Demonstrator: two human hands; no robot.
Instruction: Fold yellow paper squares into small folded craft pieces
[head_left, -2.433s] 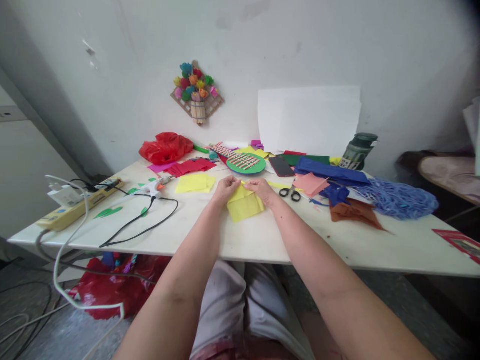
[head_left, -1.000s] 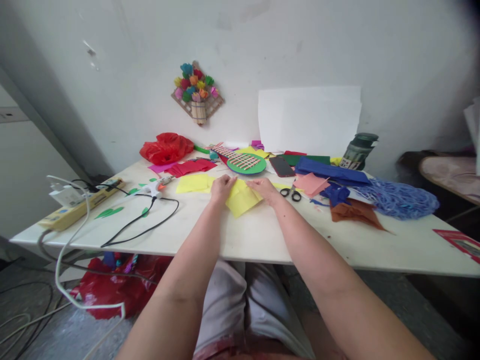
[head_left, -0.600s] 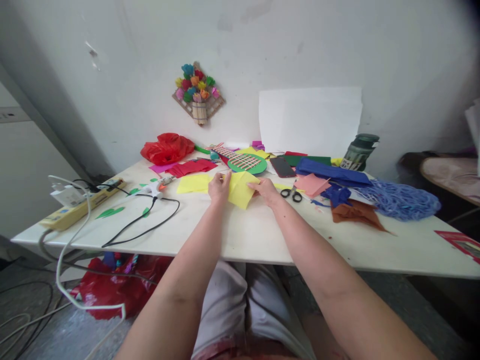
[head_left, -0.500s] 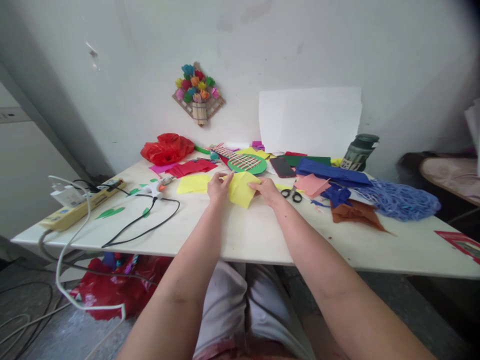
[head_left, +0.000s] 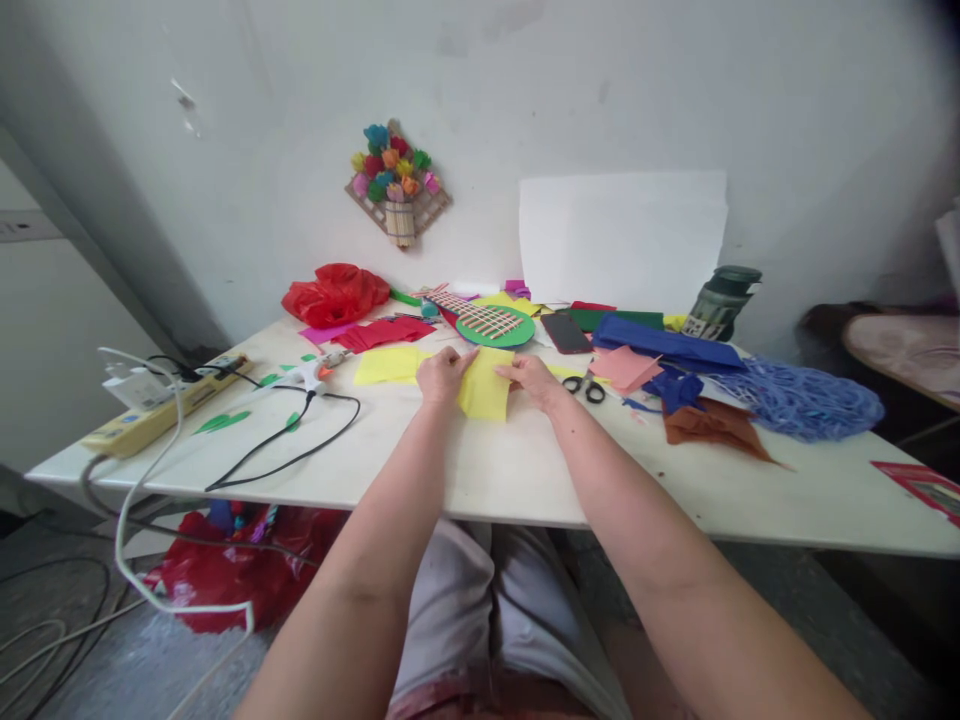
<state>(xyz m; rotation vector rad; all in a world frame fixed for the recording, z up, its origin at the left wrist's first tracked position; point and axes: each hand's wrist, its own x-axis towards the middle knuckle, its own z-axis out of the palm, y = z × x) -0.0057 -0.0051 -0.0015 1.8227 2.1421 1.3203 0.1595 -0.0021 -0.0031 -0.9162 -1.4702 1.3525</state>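
"Across the frame, a white table [head_left: 525,470] is stretching. Where is the yellow sheet [head_left: 486,390] showing?"
"Near the centre: the left hand [head_left: 441,376] is pinching its left side, the right hand [head_left: 531,380] is pinching its right edge."
"And beyond?"
"Just above, a craft [head_left: 495,325] is lying; rightward, scissors [head_left: 585,384] are resting."

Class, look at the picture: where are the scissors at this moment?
In the head view, the scissors lie on the table, just right of the right hand, between it and the pink paper.
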